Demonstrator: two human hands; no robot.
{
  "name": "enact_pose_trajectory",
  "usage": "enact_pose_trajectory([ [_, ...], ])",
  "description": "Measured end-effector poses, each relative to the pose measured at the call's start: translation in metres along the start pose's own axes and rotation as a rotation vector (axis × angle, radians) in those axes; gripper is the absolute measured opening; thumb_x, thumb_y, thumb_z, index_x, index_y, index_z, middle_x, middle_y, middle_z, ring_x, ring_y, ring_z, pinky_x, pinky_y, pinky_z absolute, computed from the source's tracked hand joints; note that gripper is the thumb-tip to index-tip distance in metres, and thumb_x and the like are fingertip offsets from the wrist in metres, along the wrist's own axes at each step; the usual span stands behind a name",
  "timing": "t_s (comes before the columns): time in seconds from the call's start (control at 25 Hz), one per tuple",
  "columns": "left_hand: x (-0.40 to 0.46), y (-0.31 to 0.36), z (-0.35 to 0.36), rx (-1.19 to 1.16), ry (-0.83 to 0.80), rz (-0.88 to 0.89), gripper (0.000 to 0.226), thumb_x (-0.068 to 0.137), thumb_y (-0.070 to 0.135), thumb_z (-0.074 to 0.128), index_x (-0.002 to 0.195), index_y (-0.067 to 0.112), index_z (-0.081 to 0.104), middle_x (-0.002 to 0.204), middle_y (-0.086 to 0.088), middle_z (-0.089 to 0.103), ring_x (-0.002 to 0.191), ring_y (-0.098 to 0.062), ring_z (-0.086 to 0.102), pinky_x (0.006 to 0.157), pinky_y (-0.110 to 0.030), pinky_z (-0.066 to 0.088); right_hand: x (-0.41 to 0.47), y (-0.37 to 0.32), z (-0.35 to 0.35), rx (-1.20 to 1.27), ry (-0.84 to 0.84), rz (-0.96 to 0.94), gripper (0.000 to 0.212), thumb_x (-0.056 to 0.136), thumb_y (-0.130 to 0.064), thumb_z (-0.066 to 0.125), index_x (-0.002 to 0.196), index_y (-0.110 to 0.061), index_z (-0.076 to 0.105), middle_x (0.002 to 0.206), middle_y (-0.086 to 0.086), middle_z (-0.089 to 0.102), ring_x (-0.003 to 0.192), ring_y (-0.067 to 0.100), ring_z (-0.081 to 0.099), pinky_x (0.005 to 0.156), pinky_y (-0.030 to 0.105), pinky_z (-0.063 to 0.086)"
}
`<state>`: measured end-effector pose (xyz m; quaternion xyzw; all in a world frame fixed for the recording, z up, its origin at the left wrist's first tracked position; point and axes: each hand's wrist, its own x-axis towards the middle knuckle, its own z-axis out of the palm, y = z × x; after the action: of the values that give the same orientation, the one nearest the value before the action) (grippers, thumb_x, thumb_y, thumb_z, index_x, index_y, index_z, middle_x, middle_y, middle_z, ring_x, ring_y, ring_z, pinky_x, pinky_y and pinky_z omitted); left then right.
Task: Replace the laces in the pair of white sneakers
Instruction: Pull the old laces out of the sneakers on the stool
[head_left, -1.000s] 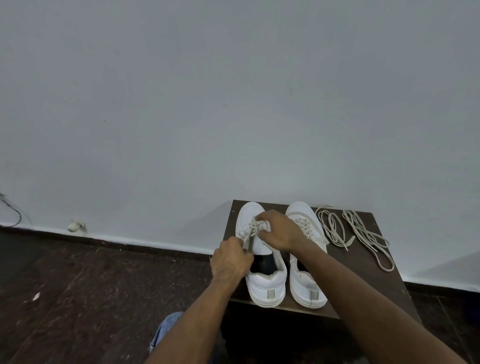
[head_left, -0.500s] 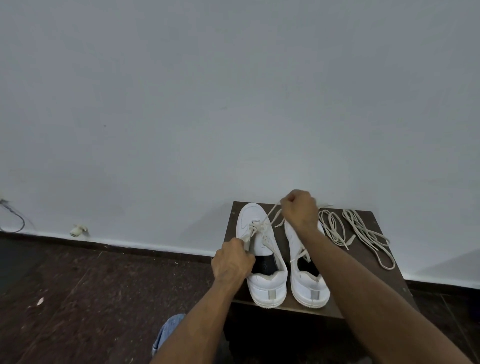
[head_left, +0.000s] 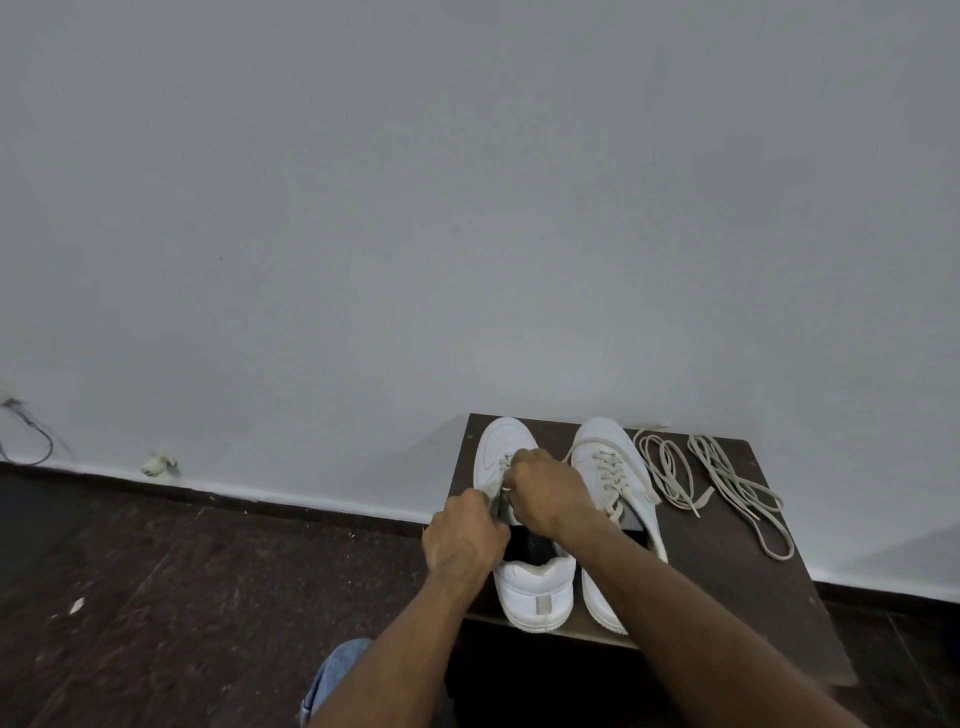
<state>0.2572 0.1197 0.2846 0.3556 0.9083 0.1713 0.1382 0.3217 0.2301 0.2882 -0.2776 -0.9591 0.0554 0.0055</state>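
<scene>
Two white sneakers stand side by side on a small dark table (head_left: 737, 582), toes toward the wall. Over the lacing of the left sneaker (head_left: 535, 587) both hands meet. My left hand (head_left: 462, 540) grips that shoe's left side and a bit of lace. My right hand (head_left: 545, 491) is closed on the cream lace at the eyelets. The right sneaker (head_left: 610, 462) is laced, and one loose lace end lies across its toe. Two spare cream laces (head_left: 670, 473) (head_left: 743, 488) lie in loose coils to the right of the shoes.
The table stands against a plain grey wall (head_left: 467, 208). Dark flooring (head_left: 182, 597) spreads to the left, with a cable (head_left: 31, 441) and a small white object (head_left: 158, 463) at the skirting. A bit of blue denim (head_left: 332, 675) shows below my left arm.
My right hand, raised toward the wall pulling lace half a second ago, has come back down onto the left sneaker's eyelets. My left hand has stayed on that shoe.
</scene>
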Motion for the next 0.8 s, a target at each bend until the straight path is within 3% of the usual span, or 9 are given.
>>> enact_pose_trajectory([
  [0.24,0.001,0.002,0.002,0.014,0.022,0.022,0.016,0.089,0.023,0.053,0.098,0.014,0.063,0.094,-0.003,0.065,0.082,-0.02,0.061,0.07,-0.032,0.049,0.002,0.034,-0.041,0.642,0.388,0.47,0.02,0.091,-0.03,0.059,0.077,-0.019,0.069,0.084,-0.001,0.071,0.085,0.023,0.067,0.071,0.028,0.048],
  [0.28,0.0,0.003,0.001,0.01,0.025,0.022,0.016,0.089,0.023,0.053,0.098,0.014,0.063,0.094,-0.003,0.066,0.081,-0.02,0.061,0.07,-0.032,0.05,0.001,0.041,-0.05,0.637,0.35,0.454,0.018,0.09,-0.03,0.061,0.079,-0.019,0.071,0.085,-0.001,0.071,0.085,0.023,0.066,0.07,0.028,0.046],
  [0.36,-0.001,0.003,0.0,0.007,0.024,0.026,0.015,0.088,0.022,0.052,0.096,0.014,0.063,0.093,-0.003,0.066,0.082,-0.021,0.062,0.072,-0.034,0.052,-0.008,0.039,-0.059,0.4,0.164,0.276,0.018,0.089,-0.03,0.061,0.094,-0.016,0.071,0.104,0.003,0.067,0.096,0.024,0.063,0.075,0.03,0.048],
  [0.44,-0.002,0.002,-0.002,0.006,0.008,0.026,0.014,0.088,0.021,0.051,0.094,0.014,0.063,0.092,-0.003,0.066,0.081,-0.022,0.061,0.072,-0.034,0.052,-0.028,0.026,-0.049,0.214,0.104,0.083,0.032,0.087,-0.033,0.059,0.112,-0.013,0.065,0.125,0.004,0.056,0.112,0.024,0.054,0.086,0.036,0.049],
  [0.52,-0.003,0.003,-0.006,0.006,-0.01,0.026,0.014,0.087,0.022,0.051,0.088,0.016,0.063,0.091,-0.003,0.066,0.081,-0.024,0.061,0.069,-0.033,0.049,-0.054,0.01,-0.033,0.224,0.12,-0.043,0.036,0.086,-0.035,0.056,0.113,-0.014,0.066,0.12,0.003,0.059,0.111,0.023,0.055,0.086,0.036,0.049],
  [0.64,-0.002,-0.002,-0.011,-0.08,-0.027,-0.006,0.013,0.083,0.029,0.055,0.076,0.019,0.061,0.084,-0.001,0.066,0.079,-0.024,0.061,0.067,-0.032,0.048,-0.08,-0.016,-0.007,0.154,-0.13,-0.115,0.035,0.085,-0.043,0.053,0.103,-0.015,0.064,0.103,0.008,0.066,0.096,0.03,0.061,0.08,0.037,0.048],
  [0.72,-0.002,-0.004,-0.012,-0.151,-0.011,-0.019,0.017,0.083,0.035,0.059,0.093,0.023,0.067,0.095,0.001,0.069,0.085,-0.021,0.062,0.068,-0.029,0.045,-0.081,-0.023,0.003,0.053,-0.184,-0.104,0.037,0.087,-0.043,0.052,0.109,-0.013,0.057,0.108,0.013,0.064,0.1,0.035,0.059,0.081,0.04,0.046],
  [0.8,0.003,0.001,-0.011,-0.144,0.055,0.006,0.034,0.085,0.038,0.059,0.117,0.029,0.06,0.11,0.003,0.068,0.099,-0.023,0.063,0.071,-0.029,0.043,-0.078,-0.025,0.006,0.022,-0.192,-0.079,0.039,0.089,-0.043,0.053,0.112,-0.011,0.056,0.111,0.016,0.062,0.103,0.037,0.059,0.082,0.04,0.045],
])
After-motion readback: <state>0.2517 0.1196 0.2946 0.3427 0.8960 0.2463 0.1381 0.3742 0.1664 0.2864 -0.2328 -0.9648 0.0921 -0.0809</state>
